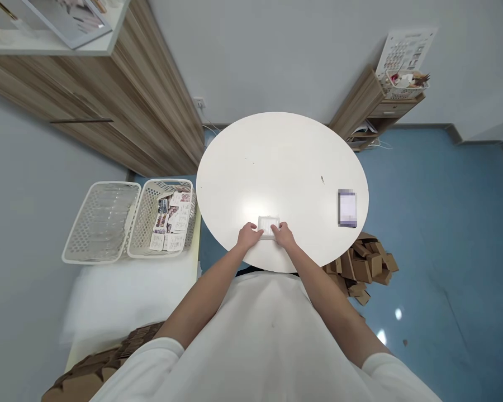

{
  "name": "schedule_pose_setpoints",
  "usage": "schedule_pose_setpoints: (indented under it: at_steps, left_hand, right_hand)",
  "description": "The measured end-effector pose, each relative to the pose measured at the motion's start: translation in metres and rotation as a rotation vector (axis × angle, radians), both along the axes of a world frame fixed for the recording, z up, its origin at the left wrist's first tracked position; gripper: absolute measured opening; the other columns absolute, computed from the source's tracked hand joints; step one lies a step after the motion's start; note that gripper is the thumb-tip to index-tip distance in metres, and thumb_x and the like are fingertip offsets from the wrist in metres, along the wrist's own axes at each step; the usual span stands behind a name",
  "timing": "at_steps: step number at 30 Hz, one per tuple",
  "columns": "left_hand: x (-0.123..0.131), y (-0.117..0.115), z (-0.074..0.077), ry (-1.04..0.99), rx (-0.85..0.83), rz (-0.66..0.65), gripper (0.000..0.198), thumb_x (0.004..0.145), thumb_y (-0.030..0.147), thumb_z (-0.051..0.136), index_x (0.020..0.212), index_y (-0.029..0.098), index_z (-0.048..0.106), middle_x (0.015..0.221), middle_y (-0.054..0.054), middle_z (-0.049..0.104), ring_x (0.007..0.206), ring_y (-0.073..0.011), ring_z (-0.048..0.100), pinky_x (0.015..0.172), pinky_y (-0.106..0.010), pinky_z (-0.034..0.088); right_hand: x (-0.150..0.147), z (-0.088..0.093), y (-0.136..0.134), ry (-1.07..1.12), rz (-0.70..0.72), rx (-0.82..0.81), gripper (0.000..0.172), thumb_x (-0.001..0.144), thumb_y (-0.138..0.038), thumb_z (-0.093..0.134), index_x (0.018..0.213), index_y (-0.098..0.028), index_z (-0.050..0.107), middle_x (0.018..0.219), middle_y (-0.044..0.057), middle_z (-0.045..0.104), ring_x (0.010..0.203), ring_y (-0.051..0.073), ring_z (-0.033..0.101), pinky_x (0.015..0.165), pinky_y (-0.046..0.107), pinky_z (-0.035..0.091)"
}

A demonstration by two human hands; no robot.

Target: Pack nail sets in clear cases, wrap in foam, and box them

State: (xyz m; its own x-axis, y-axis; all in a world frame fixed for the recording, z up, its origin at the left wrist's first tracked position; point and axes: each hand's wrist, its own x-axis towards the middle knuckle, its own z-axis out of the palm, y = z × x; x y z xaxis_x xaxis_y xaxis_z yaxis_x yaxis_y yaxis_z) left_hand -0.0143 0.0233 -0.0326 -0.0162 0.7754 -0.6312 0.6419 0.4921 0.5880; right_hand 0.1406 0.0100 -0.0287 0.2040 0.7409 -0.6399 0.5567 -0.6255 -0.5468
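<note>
A small white flat packet [269,224] lies on the round white table [276,167] near its front edge. My left hand [248,235] grips the packet's left end with fingers curled. My right hand [283,234] grips its right end the same way. Both hands rest on the tabletop close together. What the packet contains is too small to make out.
A blurred phone-like rectangle [347,207] lies at the table's right. Two white lattice baskets sit to the left: one empty [100,220], one with several printed cards [165,218]. Small brown cardboard boxes [362,265] are piled on the blue floor at the right. Wooden cabinets stand behind.
</note>
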Motion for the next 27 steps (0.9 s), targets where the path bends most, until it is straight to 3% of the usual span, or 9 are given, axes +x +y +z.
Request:
schedule_pose_setpoints:
  at_steps: [4, 8, 12, 15, 17, 22, 27]
  left_hand:
    - [0.002, -0.002, 0.005, 0.034, -0.038, 0.037, 0.042, 0.067, 0.045, 0.059, 0.099, 0.019, 0.05, 0.095, -0.008, 0.063, 0.086, -0.0206, 0.059, 0.065, -0.026, 0.043]
    - [0.004, -0.006, 0.008, 0.052, -0.025, 0.058, 0.042, 0.068, 0.045, 0.059, 0.099, 0.019, 0.05, 0.097, -0.008, 0.063, 0.089, -0.0215, 0.059, 0.067, -0.027, 0.043]
    - [0.006, -0.014, 0.009, 0.063, -0.008, 0.072, 0.04, 0.067, 0.045, 0.059, 0.097, 0.019, 0.051, 0.092, -0.007, 0.065, 0.09, -0.0214, 0.059, 0.07, -0.027, 0.042]
    - [0.007, -0.021, 0.007, 0.099, -0.003, 0.081, 0.036, 0.068, 0.044, 0.059, 0.093, 0.019, 0.052, 0.091, -0.007, 0.065, 0.087, -0.0204, 0.06, 0.068, -0.026, 0.043]
    - [0.009, -0.025, 0.007, 0.114, -0.01, 0.067, 0.032, 0.068, 0.042, 0.059, 0.089, 0.018, 0.053, 0.089, -0.007, 0.065, 0.084, -0.0202, 0.061, 0.067, -0.026, 0.043]
    - [0.014, -0.034, 0.015, 0.125, -0.003, 0.054, 0.023, 0.067, 0.039, 0.059, 0.078, 0.019, 0.055, 0.079, -0.004, 0.066, 0.075, -0.0189, 0.062, 0.06, -0.025, 0.043]
    - [0.022, -0.044, 0.018, 0.214, 0.058, 0.123, 0.031, 0.071, 0.042, 0.054, 0.091, 0.018, 0.054, 0.095, -0.007, 0.063, 0.09, -0.0209, 0.059, 0.07, -0.027, 0.043]
  right_hand:
    - [-0.003, 0.002, -0.004, -0.022, -0.006, -0.001, 0.041, 0.079, -0.049, 0.036, 0.107, -0.019, 0.04, 0.092, 0.008, 0.06, 0.077, 0.021, 0.057, 0.063, 0.03, 0.041]
    - [-0.01, 0.005, -0.016, -0.047, 0.045, 0.062, 0.055, 0.078, -0.044, 0.042, 0.124, -0.017, 0.028, 0.106, 0.012, 0.054, 0.093, 0.024, 0.054, 0.075, 0.033, 0.041]
    - [-0.008, 0.007, -0.041, -0.133, 0.253, 0.251, 0.075, 0.076, -0.032, 0.048, 0.136, -0.016, 0.006, 0.132, 0.017, 0.029, 0.115, 0.028, 0.038, 0.086, 0.037, 0.038]
    - [0.003, 0.008, -0.062, -0.219, 0.445, 0.303, 0.074, 0.075, -0.028, 0.05, 0.137, -0.022, 0.009, 0.142, 0.013, 0.012, 0.126, 0.031, 0.02, 0.094, 0.043, 0.029]
    - [0.011, 0.008, -0.072, -0.221, 0.595, 0.331, 0.073, 0.073, -0.026, 0.053, 0.136, -0.026, 0.016, 0.145, 0.009, 0.007, 0.128, 0.032, 0.015, 0.096, 0.044, 0.027]
    - [0.025, 0.009, -0.075, -0.161, 0.827, 0.338, 0.077, 0.068, -0.02, 0.057, 0.136, -0.025, 0.019, 0.146, 0.009, 0.009, 0.126, 0.029, 0.023, 0.095, 0.041, 0.028]
    - [0.036, 0.011, -0.06, -0.099, 0.904, 0.298, 0.076, 0.068, -0.025, 0.058, 0.134, -0.028, 0.022, 0.146, 0.008, 0.011, 0.122, 0.03, 0.029, 0.09, 0.041, 0.032]
